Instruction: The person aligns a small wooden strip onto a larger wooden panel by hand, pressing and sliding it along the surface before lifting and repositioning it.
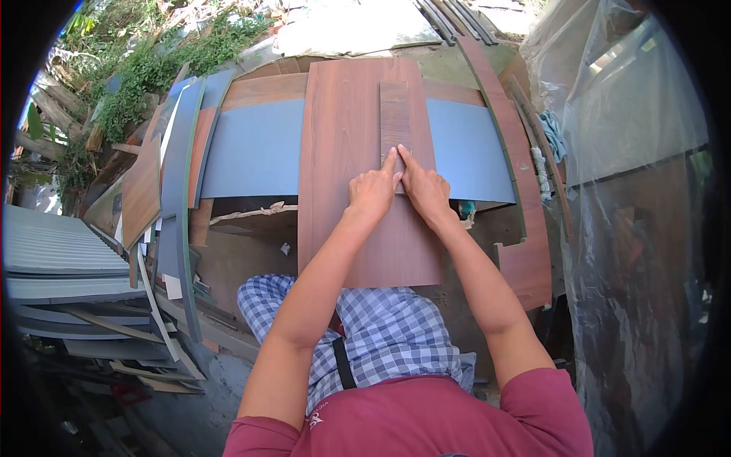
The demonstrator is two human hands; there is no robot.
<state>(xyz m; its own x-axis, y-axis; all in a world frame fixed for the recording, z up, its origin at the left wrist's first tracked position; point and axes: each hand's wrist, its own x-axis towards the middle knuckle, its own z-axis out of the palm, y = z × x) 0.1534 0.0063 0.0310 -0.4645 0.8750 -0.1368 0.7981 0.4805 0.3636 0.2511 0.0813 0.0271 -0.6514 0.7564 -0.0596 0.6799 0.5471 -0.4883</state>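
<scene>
The narrow wooden strip point(394, 114) lies lengthwise on the wide reddish-brown board point(335, 175), right of that board's centerline. The left hand point(371, 192) and the right hand point(426, 190) are positioned over the near part of the strip, one on each side. Both index fingers are extended, with their tips close together on the strip's upper surface; the remaining fingers are partly curled. Whether either hand grips the strip's edges cannot be told. The board lies crosswise over a blue-grey surface point(255, 148), which shows on both sides. The board's near end extends to the checked trousers point(396, 327) of the seated person; contact there cannot be confirmed. To the right stands a notched brown plank point(525, 263), alongside a clear plastic sheet point(640, 251). To the left, several cut panels point(177, 183) are set on edge or tilted, near a stack of grey corrugated sheets point(65, 240). Green foliage point(145, 95) occupies the far left.
</scene>
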